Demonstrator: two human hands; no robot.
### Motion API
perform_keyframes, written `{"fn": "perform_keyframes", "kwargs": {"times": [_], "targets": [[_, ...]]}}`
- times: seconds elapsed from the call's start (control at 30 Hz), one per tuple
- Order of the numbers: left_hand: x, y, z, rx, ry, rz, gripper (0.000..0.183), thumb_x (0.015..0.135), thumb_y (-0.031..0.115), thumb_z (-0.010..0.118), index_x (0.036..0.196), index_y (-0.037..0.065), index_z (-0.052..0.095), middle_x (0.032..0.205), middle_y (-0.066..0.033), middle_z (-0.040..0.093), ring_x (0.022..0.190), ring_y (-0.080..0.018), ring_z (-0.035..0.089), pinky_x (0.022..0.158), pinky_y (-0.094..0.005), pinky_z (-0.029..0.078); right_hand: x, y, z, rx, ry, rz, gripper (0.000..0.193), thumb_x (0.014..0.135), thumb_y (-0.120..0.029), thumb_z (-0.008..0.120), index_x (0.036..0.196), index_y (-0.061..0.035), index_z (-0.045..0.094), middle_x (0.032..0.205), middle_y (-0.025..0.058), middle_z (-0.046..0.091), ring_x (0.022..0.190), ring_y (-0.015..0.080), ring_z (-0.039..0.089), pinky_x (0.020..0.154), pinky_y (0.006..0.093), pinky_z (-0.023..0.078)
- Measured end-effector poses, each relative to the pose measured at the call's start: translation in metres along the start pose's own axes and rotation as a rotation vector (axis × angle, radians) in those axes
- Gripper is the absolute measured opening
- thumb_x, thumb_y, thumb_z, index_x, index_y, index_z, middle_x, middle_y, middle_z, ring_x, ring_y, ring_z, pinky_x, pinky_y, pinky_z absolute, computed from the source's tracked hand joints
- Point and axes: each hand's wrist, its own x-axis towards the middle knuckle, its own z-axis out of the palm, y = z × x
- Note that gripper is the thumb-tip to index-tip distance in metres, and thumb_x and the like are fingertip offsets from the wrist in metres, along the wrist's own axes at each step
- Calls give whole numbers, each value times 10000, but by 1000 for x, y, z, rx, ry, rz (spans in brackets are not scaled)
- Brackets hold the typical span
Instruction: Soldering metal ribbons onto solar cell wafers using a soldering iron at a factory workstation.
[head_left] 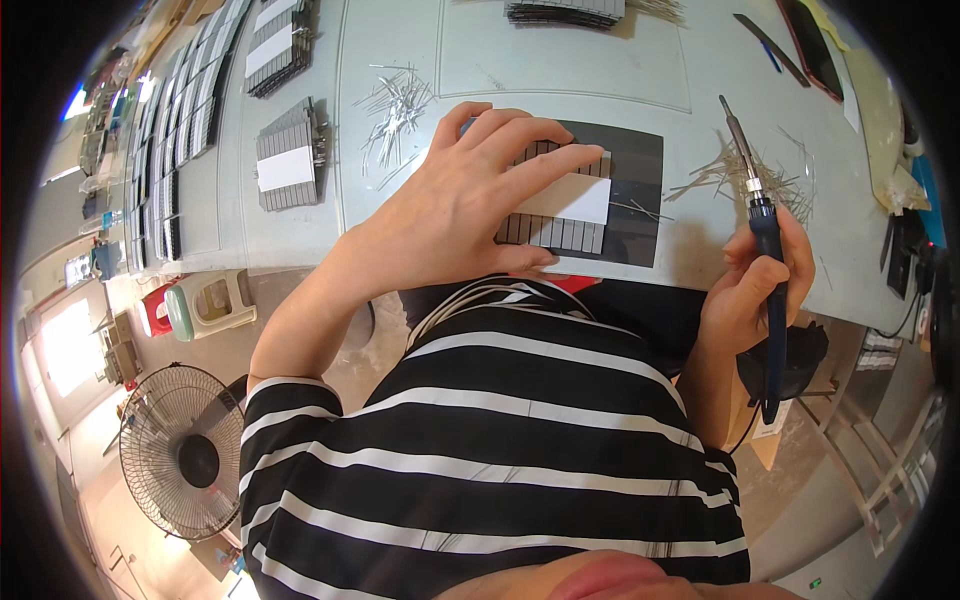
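My left hand (pixel 490 195) spans a dark grey slatted panel (pixel 575 236) with a white band across its middle. Its thumb rests at the near edge and its fingers curve over the far part, gripping the panel against a dark mat (pixel 637 160). Thin metal wires (pixel 640 208) stick out at the panel's right side. In my right hand (pixel 760 265), closed around the handle, is a blue soldering iron (pixel 765 225). Its tip points up and away, above a loose pile of thin wires (pixel 715 178) on the table, apart from the panel.
Another heap of cut wires (pixel 397 108) lies left of the mat. Similar panel stacks stand at the left (pixel 287 165) and far edge (pixel 565 12). Tweezers (pixel 775 50) and a phone (pixel 812 45) lie at the far right. A fan (pixel 185 450) stands on the floor at left.
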Motion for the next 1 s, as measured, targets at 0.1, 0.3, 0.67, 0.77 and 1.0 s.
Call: {"fn": "perform_keyframes", "kwargs": {"times": [0.1, 0.3, 0.67, 0.77, 1.0], "targets": [[-5, 0, 1, -2, 19, 1, 908, 604, 296, 872, 1423, 165, 504, 1359, -91, 512, 1195, -318, 485, 1094, -477, 315, 0, 1, 0, -11, -6, -7, 537, 1013, -434, 547, 1265, 40, 527, 740, 67, 587, 649, 89, 497, 587, 213, 385], [-14, -3, 6, 21, 76, 6, 874, 681, 485, 814, 1422, 146, 498, 1460, -114, 457, 1311, -338, 443, 1128, -521, 281, 0, 2, -1, -52, -34, -49, 484, 1037, -352, 524, 1294, 57, 502, 784, 81, 572, 687, 121, 506, 628, 217, 407], [-40, 19, 35, 289, 60, 3, 854, 707, 500, 769, 1410, 112, 478, 1488, -89, 447, 1379, -273, 407, 1159, -525, 246, 1, -9, 1, -295, -299, -246, 379, 995, -183, 608, 1292, 41, 539, 828, 84, 633, 659, 116, 492, 642, 243, 444], [-47, 18, 38, 317, 157, -35, 782, 747, 488, 757, 1394, 128, 506, 1462, -77, 473, 1322, -250, 454, 1148, -518, 244, 8, -17, 16, -431, -317, -420, 279, 833, -46, 776, 1088, -45, 662, 811, 85, 612, 645, 215, 542, 567, 270, 434], [-54, 19, 43, 346, 338, -67, 564, 762, 508, 747, 1224, 198, 655, 1339, -38, 567, 1205, -227, 521, 1115, -488, 262, -2, -26, 40, -396, -353, -262, 381, 741, -73, 836, 1071, -50, 646, 760, 61, 549, 616, 205, 498, 533, 320, 396]]}}
